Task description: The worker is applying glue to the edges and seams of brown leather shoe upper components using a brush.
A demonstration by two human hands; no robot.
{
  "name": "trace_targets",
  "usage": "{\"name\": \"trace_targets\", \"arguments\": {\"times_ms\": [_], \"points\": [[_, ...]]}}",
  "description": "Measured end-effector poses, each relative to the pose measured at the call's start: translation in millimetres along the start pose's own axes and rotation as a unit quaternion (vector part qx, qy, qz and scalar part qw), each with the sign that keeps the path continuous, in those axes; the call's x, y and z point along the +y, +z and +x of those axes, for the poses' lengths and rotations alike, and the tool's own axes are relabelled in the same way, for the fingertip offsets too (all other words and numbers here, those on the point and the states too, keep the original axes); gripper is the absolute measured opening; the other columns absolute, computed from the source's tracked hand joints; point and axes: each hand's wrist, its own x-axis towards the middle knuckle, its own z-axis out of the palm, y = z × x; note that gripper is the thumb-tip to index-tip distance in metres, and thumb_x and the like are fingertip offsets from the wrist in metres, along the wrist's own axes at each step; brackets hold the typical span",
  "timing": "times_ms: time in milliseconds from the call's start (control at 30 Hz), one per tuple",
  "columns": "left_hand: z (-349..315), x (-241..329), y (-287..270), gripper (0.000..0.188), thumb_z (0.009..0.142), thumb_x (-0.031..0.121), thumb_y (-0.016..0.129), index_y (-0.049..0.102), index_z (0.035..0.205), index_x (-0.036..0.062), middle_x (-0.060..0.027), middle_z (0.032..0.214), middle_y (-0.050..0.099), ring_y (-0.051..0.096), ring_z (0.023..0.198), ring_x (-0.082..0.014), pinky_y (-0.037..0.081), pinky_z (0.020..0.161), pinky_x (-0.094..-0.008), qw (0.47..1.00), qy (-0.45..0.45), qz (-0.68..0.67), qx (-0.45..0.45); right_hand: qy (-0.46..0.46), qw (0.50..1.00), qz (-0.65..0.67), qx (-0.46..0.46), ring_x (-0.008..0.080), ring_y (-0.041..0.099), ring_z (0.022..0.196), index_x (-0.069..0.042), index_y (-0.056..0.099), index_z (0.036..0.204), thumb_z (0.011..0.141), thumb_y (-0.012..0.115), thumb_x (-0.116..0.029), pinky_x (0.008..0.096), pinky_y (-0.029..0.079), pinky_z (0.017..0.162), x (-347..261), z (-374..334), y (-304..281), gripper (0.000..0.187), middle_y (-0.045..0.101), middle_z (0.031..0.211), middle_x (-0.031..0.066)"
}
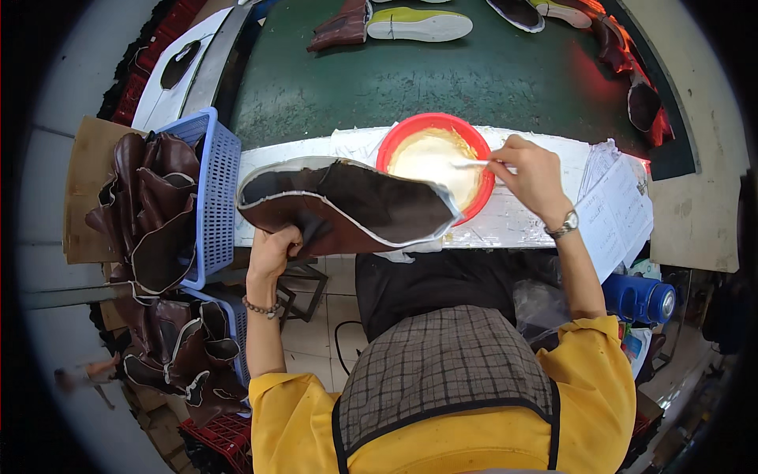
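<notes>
Using the red bowl (430, 120) as reference. Looks like the loading step: right hand (530, 172), just right of the bowl, is pinched tight on a thin white tool (474, 164), its tip reaching inside the rim to the cream-coloured paste (422, 158). Can't tell how deep it dips, or whether it ends in a brush or a blade.

Left hand (272, 254) is left of the bowl and nearer the person, clamped on the underside of a brown leather upper (363, 209), fingers curled beneath. The upper is held up off the counter (332, 95), dark lining showing, pale line along its edge. It runs from above the left hand to the bowl's near side, its far end overlapping the rim in my view. Contact there: can't tell.

Right hand isn't on the upper; bowl and tool sit between them. My read: next move calls for a modest load on the tool, excess off at the rim, then a short trip left to the upper, with the left hand keeping it steady and edge exposed. Risk: drips on the outer leather, or the low end dragging through the paste.
</notes>
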Motion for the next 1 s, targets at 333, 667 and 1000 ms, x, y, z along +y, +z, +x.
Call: {"name": "trace_targets", "arguments": {"times_ms": [333,667,1000], "points": [[12.6,17.0,30.7,0.022,0.074,-0.01,0.052,0.062,0.091,-0.001,-0.0032,0.06,0.051,0.043,0.044,-0.0109,0.03,0.038,-0.0251,0.987,-0.127,0.022,-0.101,-0.185,0.932,0.288,0.119,0.0144,0.063,0.087,-0.011,0.082,0.098,0.078,0.086,-0.01,0.0309,0.043,0.085,-35.8,32.1,-52.7,0.021,0.068,0.088,0.0],[10.0,32.9,19.5,0.028,0.071,-0.011,0.051,0.063,0.095,-0.0026,-0.0034,0.064,0.053,0.044,0.045,-0.0111,0.029,0.037,-0.0243,0.997,-0.058,-0.06,-0.008,-0.127,0.953,0.242,0.128,0.0108,0.06,0.082,-0.016,0.082,0.096,0.078,0.087,-0.016,0.0327,0.033,0.085,-5.5,-16.2,-40.8,0.019,0.069,0.087,-0.0042],[9.6,17.9,51.7,0.032,0.074,-0.011,0.052,0.066,0.103,-0.0053,-0.0055,0.067,0.057,0.046,0.046,-0.0104,0.033,0.038,-0.0251,0.982,-0.116,-0.015,-0.146,-0.17,0.94,0.263,0.133,0.0099,0.057,0.077,-0.016,0.083,0.096,0.082,0.085,-0.016,0.0323,0.033,0.083,-20.5,20.2,-50.3,0.014,0.069,0.089,-0.0038]]}}
